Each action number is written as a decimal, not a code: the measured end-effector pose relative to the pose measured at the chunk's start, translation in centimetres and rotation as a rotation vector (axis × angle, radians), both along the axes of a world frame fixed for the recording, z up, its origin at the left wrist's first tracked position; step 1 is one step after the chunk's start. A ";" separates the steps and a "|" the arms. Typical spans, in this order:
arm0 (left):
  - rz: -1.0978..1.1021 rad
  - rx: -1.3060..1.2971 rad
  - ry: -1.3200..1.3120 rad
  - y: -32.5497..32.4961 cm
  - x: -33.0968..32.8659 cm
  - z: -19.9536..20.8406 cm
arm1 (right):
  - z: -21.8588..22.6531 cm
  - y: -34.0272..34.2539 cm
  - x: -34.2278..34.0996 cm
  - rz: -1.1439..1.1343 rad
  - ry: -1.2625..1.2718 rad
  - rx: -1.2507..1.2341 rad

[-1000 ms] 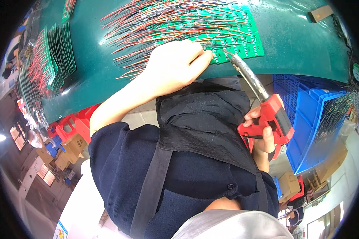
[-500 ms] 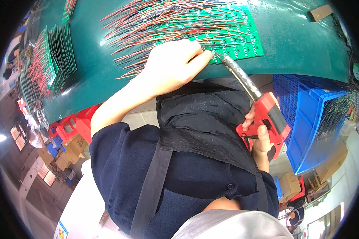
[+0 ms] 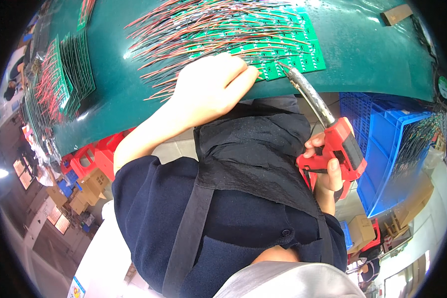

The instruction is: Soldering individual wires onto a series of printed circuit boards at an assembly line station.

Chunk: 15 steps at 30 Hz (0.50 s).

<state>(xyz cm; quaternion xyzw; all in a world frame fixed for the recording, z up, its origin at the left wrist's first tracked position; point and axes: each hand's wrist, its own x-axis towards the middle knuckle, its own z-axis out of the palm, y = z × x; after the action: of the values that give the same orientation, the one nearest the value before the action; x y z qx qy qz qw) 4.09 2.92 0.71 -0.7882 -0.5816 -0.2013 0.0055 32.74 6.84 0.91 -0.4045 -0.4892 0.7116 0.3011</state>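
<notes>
A green circuit board panel point(image 3: 310, 57) lies on the green tabletop, with many red, black and orange wires point(image 3: 169, 47) fanning out from it to the left. My left hand point(image 3: 211, 84) rests at the panel's near edge, thumb and fingers pinched together. Whatever sits between those fingertips is hidden. My right hand point(image 3: 328, 181) is wrapped round the handle of a red soldering gun point(image 3: 346, 146). Its metal barrel points up and left, and the thin tip is over the near part of the panel, to the right of my left fingertips.
More wired boards point(image 3: 64, 74) stand in a row at the left of the green table point(image 3: 372, 64). A small brown block point(image 3: 397, 16) lies at the far right. Below the table's right side is a blue crate point(image 3: 382, 159), with bundled wires beside it. Red stools point(image 3: 102, 154) stand at the left.
The soldering gun has moved a little to the right, its tip now farther from my left fingertips. My left hand has shifted slightly left and stays pinched.
</notes>
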 end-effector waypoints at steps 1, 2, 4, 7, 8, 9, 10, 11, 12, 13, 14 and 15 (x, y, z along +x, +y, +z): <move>-0.026 0.041 -0.034 -0.1 0.1 0.6 | 0.0 0.1 0.0 -0.005 -0.004 0.001; -0.052 0.083 -0.068 -0.1 0.3 1.1 | 0.1 0.2 0.0 -0.005 -0.007 0.011; -0.078 0.137 -0.081 0.0 0.6 1.8 | 0.1 0.2 0.1 0.000 -0.006 0.019; -0.097 0.093 -0.103 0.5 1.0 1.5 | 0.0 -0.1 0.2 -0.037 -0.032 -0.017; -0.099 0.093 -0.104 0.8 0.9 1.2 | 0.0 -0.2 0.2 -0.032 -0.042 -0.027; -0.088 0.044 -0.062 1.2 0.8 1.0 | -0.1 -0.2 0.3 -0.026 -0.052 -0.037; -0.076 -0.006 -0.020 1.5 0.7 0.7 | -0.1 -0.3 0.3 -0.027 -0.053 -0.036; -0.043 0.002 -0.016 1.5 0.8 0.1 | -0.1 -0.4 0.3 -0.030 -0.065 -0.048; -0.045 0.003 -0.016 1.6 0.7 -0.3 | -0.1 -0.5 0.2 -0.034 -0.077 -0.060; -0.043 0.002 -0.002 1.6 0.6 -0.5 | 0.0 -0.5 0.2 -0.036 -0.077 -0.061; -0.042 0.001 0.011 1.6 0.5 -0.7 | 0.0 -0.5 0.1 -0.040 -0.078 -0.063; -0.044 0.001 0.009 1.7 0.6 -0.7 | 0.1 -0.4 0.1 -0.043 -0.081 -0.064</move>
<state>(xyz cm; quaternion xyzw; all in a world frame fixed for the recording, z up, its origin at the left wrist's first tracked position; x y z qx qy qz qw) 4.65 4.64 -0.03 -0.8017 -0.5640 -0.1980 0.0041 32.79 6.42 0.97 -0.4528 -0.4691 0.7033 0.2835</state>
